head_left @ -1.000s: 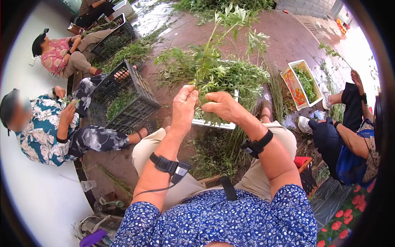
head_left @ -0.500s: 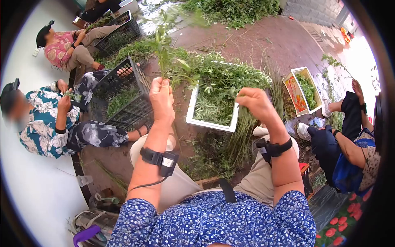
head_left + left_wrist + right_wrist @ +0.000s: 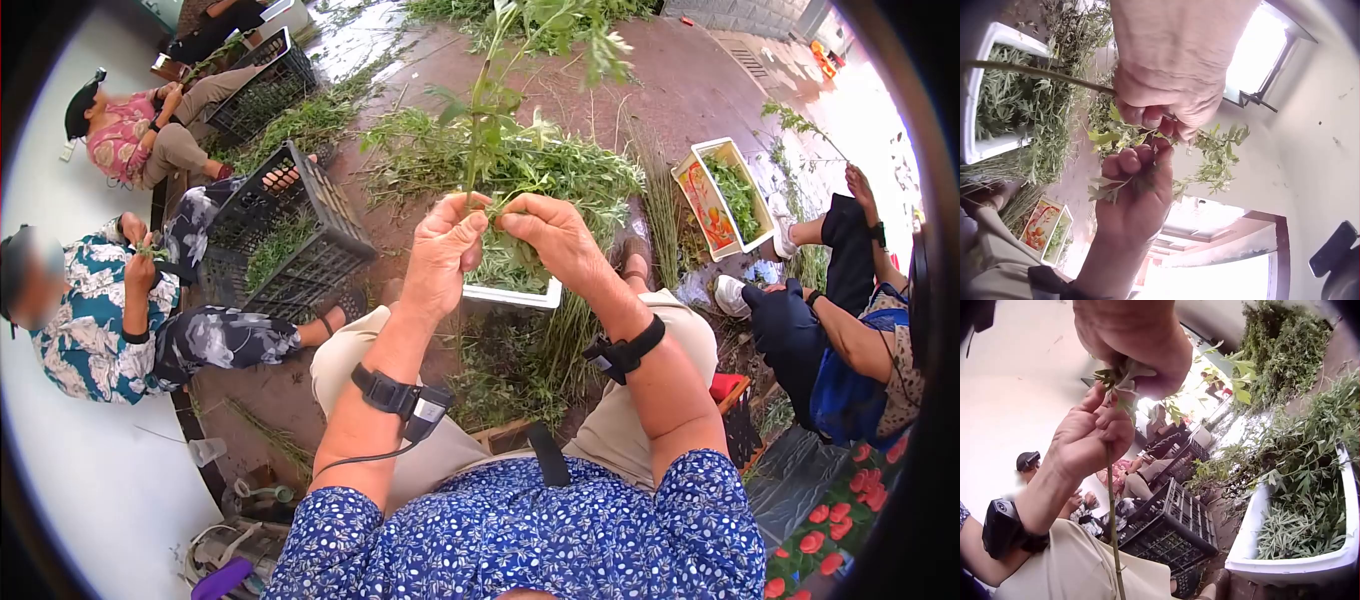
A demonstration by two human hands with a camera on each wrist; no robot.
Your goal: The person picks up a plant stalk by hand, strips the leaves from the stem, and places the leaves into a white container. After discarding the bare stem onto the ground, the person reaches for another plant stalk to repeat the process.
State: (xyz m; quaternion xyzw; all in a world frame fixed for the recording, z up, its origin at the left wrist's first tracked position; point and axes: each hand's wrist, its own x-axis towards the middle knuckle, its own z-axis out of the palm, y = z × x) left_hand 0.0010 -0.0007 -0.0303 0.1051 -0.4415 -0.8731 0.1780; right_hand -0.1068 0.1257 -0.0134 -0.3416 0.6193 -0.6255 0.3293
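My left hand (image 3: 445, 255) grips a tall leafy stalk (image 3: 474, 150), its top pointing up and away from me. Close beside it, my right hand (image 3: 555, 240) pinches leaves (image 3: 522, 258) on the stalk between thumb and fingers. The left wrist view shows the bare lower stem (image 3: 1041, 72) running out from the left hand, and the two hands' fingertips almost meeting among the leaves. From the right wrist, the stem (image 3: 1113, 525) hangs below the left hand. Beyond and below the hands stands a white box (image 3: 515, 297) filled with cut leafy greens (image 3: 575, 170).
Stripped stalks (image 3: 650, 200) lie right of the white box. A cream box (image 3: 682, 178) with greens stands farther right. Black crates (image 3: 330, 225) stand at left by seated people. One more person sits at right. Cut plants (image 3: 510, 375) cover the floor between my legs.
Half a second ago the hands were apart, the left with the stalk farther left and the right over the white box's edge. Now they are together again at the stalk.
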